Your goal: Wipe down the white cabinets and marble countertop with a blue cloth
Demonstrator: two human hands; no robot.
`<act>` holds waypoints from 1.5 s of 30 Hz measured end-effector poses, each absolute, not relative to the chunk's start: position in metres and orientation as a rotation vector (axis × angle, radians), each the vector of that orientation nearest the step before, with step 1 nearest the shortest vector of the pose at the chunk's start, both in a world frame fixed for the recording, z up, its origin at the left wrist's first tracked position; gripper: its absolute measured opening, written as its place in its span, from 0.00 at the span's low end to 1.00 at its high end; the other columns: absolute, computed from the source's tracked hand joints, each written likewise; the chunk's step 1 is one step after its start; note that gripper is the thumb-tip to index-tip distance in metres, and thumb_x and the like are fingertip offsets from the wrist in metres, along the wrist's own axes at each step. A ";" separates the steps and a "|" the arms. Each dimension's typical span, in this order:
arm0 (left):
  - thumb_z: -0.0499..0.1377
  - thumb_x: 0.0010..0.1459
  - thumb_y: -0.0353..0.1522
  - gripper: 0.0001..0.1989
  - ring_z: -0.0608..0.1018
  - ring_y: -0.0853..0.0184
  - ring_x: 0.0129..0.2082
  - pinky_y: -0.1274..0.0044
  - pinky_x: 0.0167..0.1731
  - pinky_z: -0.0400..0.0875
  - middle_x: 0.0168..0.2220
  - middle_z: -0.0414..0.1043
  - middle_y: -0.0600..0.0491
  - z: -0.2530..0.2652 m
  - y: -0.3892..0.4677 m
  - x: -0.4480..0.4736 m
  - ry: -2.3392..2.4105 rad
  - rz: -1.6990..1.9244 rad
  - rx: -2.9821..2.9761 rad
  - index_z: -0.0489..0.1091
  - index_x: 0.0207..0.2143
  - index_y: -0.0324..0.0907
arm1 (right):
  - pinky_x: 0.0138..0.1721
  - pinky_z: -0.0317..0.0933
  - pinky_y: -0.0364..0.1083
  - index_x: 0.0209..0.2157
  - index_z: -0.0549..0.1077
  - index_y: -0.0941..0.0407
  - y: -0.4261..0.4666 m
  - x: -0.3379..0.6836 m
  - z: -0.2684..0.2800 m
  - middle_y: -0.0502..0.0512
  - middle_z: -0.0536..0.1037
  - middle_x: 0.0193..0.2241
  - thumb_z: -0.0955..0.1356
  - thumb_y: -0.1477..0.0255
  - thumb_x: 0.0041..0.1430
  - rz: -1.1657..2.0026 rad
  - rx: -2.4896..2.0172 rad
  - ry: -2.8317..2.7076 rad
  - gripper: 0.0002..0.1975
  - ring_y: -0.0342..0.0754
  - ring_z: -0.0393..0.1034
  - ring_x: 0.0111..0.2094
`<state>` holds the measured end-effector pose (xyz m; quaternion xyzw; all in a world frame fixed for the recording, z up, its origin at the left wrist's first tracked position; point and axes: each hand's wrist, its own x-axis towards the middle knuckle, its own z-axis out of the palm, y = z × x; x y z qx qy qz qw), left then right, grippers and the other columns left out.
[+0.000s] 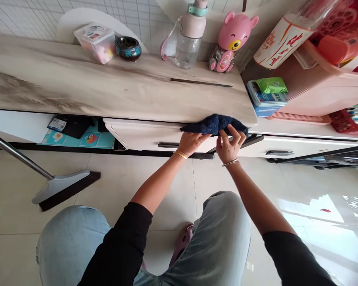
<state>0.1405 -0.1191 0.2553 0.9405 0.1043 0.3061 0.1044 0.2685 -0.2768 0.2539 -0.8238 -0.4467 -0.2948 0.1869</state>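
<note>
A dark blue cloth (pixel 215 124) lies bunched over the front edge of the wood-patterned cabinet top (pixel 128 91). My left hand (pixel 193 143) grips the cloth's lower left side, a gold bangle at the wrist. On the cloth's right part, my right hand (pixel 230 145) has its fingers bent over the fabric, with a silver bangle below. Both hands are in front of the pale drawer front (pixel 140 135) with its dark handle. Behind the cloth, a thin dark strip (pixel 201 82) lies on the cabinet top.
At the back stand a clear box (pixel 97 41), a blue-black pot (pixel 128 48), a water bottle (pixel 191 37) and a pink bear jar (pixel 231 41). Rightward are a blue tin (pixel 267 104) and a pink bin (pixel 322 87). A broom (pixel 67 186) rests on the tiled floor at left.
</note>
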 end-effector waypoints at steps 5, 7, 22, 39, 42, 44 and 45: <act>0.49 0.72 0.31 0.19 0.76 0.62 0.33 0.70 0.40 0.65 0.29 0.74 0.47 0.235 -0.086 0.091 0.440 0.771 2.812 0.81 0.47 0.47 | 0.56 0.58 0.62 0.54 0.77 0.52 -0.237 0.216 0.224 0.65 0.68 0.55 0.63 0.71 0.66 -0.687 -2.311 -1.219 0.18 0.60 0.60 0.53; 0.49 0.72 0.32 0.19 0.76 0.59 0.34 0.68 0.41 0.66 0.27 0.72 0.46 0.231 -0.066 0.067 0.539 0.733 2.832 0.81 0.47 0.46 | 0.55 0.57 0.61 0.52 0.78 0.50 -0.212 0.193 0.219 0.64 0.69 0.53 0.63 0.70 0.67 -0.618 -2.330 -1.199 0.16 0.59 0.59 0.51; 0.51 0.66 0.38 0.20 0.71 0.53 0.33 0.58 0.46 0.61 0.23 0.63 0.48 0.200 0.014 -0.050 1.216 0.531 2.726 0.80 0.46 0.41 | 0.46 0.48 0.55 0.57 0.71 0.45 -0.113 0.106 0.193 0.60 0.72 0.54 0.54 0.70 0.76 -0.217 -2.201 -1.905 0.20 0.56 0.58 0.48; 0.47 0.72 0.45 0.25 0.75 0.60 0.30 0.70 0.36 0.62 0.24 0.70 0.46 0.162 -0.140 0.137 0.736 0.717 2.615 0.81 0.43 0.43 | 0.48 0.53 0.57 0.48 0.79 0.42 -0.275 0.301 0.191 0.57 0.75 0.49 0.61 0.69 0.71 -0.108 -2.413 -1.735 0.15 0.55 0.61 0.45; 0.47 0.73 0.46 0.24 0.76 0.61 0.29 0.70 0.37 0.63 0.25 0.72 0.46 0.171 -0.161 0.170 0.588 0.701 2.634 0.80 0.47 0.44 | 0.50 0.55 0.62 0.45 0.80 0.47 -0.295 0.322 0.177 0.61 0.72 0.45 0.63 0.66 0.67 -0.265 -2.515 -1.439 0.13 0.59 0.61 0.45; 0.47 0.73 0.45 0.23 0.76 0.62 0.30 0.70 0.37 0.65 0.27 0.74 0.47 0.169 -0.166 0.184 0.479 0.628 2.668 0.79 0.50 0.46 | 0.49 0.57 0.66 0.42 0.80 0.51 -0.299 0.326 0.155 0.64 0.70 0.43 0.64 0.64 0.65 -0.314 -2.536 -1.304 0.14 0.60 0.62 0.44; 0.47 0.73 0.44 0.22 0.77 0.62 0.30 0.70 0.38 0.65 0.28 0.74 0.47 0.165 -0.166 0.187 0.425 0.580 2.687 0.79 0.50 0.47 | 0.48 0.57 0.67 0.41 0.79 0.52 -0.298 0.325 0.141 0.65 0.70 0.42 0.64 0.63 0.64 -0.308 -2.537 -1.266 0.14 0.60 0.61 0.43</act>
